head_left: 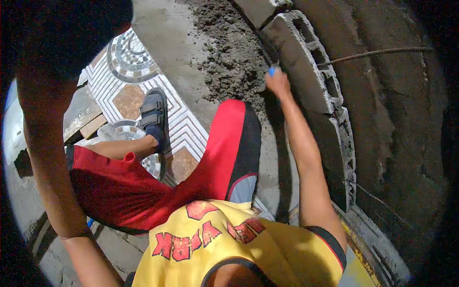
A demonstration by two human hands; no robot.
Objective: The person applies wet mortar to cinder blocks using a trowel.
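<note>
My right hand (278,82) is closed round the blue handle of a tool (272,71) that looks like a trowel; its blade is mostly hidden in shadow. It is held low between a heap of wet grey mortar (232,52) and the upright face of a concrete block (291,48). On the left my arm is raised, and my left hand (52,62) is a dark shape close to the camera. Its fingers cannot be made out.
Hollow blocks form a low wall, with another block (258,9) at its far end. A ribbed steel bar (382,53) sticks out over dark ground. Patterned tiles (129,103) lie under my sandalled foot (154,112). A yellow-edged object (361,248) is at lower right.
</note>
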